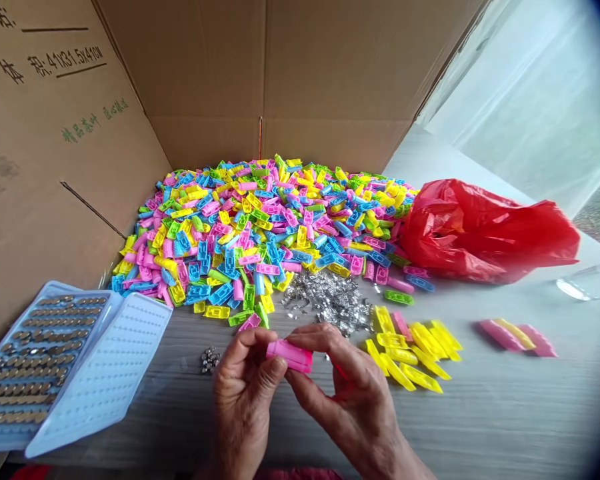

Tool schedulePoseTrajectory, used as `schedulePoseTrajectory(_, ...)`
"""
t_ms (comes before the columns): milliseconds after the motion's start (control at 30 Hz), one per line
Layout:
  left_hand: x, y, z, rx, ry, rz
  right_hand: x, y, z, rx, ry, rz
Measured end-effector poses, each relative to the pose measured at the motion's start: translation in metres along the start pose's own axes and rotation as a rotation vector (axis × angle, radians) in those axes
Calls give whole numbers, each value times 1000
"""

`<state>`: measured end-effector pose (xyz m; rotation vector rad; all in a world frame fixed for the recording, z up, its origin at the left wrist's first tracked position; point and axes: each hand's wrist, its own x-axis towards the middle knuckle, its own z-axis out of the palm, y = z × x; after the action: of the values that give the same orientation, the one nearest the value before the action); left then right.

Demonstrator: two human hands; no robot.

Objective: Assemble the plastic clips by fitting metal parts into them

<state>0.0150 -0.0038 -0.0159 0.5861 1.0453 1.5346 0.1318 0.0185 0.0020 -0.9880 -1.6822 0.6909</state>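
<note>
A bright pink plastic casing (pixel 291 355) is pinched between both hands, level above the table's front part. My left hand (pixel 245 393) grips its left end between thumb and index finger. On its right end are the thumb and fingertips of my right hand (pixel 350 393). Just behind the hands lies a heap of small shiny metal pieces (pixel 333 300). A little cluster of small dark, shiny parts (pixel 210 360) sits left of my left hand. Yellow casings (pixel 420 350) lie grouped at the right of my right hand, with a pink one among them.
A large pile of pink, blue, yellow and green casings (pixel 260 227) rests against the cardboard wall (pixel 330 80). At left stands a blue tray of round button cells (pixel 45 353). A red plastic bag (pixel 485 233) and three foam-like pieces (pixel 517 337) lie at right.
</note>
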Motion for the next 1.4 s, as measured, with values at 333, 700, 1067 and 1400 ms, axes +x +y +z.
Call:
schedulePoseTrajectory(333,-4,1,5,54,-55,86,2,14,-21,70,-241,-117)
schedulePoseTrajectory(700,-1,17,3,157,-159,-214,4,23,-32,276,-349,13)
schedulePoseTrajectory(1067,-12,8,9,448,-140,385,-16,21,-7,980,-81,624)
schedulePoseTrajectory(1400,-11,11,24,223,-32,22,-5,29,-18,846,-137,465)
